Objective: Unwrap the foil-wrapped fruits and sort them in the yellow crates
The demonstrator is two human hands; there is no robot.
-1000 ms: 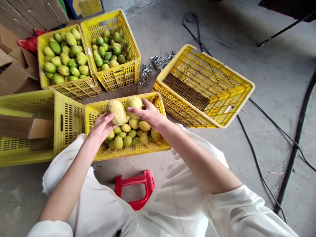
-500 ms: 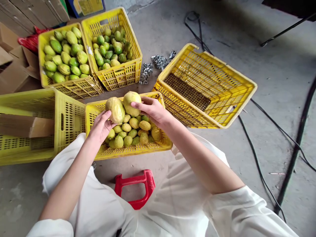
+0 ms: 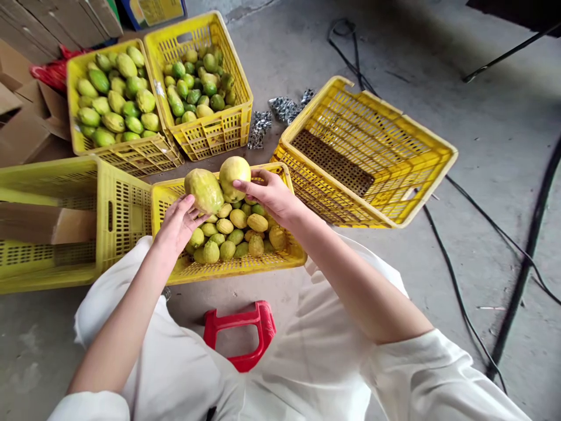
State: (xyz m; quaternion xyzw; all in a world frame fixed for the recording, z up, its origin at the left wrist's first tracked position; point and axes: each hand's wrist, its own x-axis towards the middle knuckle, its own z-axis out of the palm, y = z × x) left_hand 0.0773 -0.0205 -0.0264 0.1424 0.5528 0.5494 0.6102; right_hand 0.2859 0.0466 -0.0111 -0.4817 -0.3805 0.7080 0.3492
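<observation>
My left hand (image 3: 175,225) grips a large, oblong yellow-green citrus fruit (image 3: 204,191), thumb on its near left side. In my right hand (image 3: 272,196) is a rounder, paler yellow citrus fruit (image 3: 235,175), with the thumb lying across its front. The two fruits are side by side, close together or touching. Both are held above a yellow plastic crate (image 3: 239,270), where several smaller yellow-green fruits (image 3: 238,218) lie in a heap. My forearms partly hide the crate's sides.
Two yellow crates at the back left hold green-yellow fruits (image 3: 116,102) and greener fruits (image 3: 199,82). An empty yellow crate (image 3: 394,169) tilts at right. Another crate (image 3: 125,204) holds cardboard at left. A red stool (image 3: 263,336) is between my legs. Black cables (image 3: 532,245) cross the floor.
The left fruit has turned in my fingers and moved slightly up and left. The right fruit has risen slightly. Both hands keep their fruits.
</observation>
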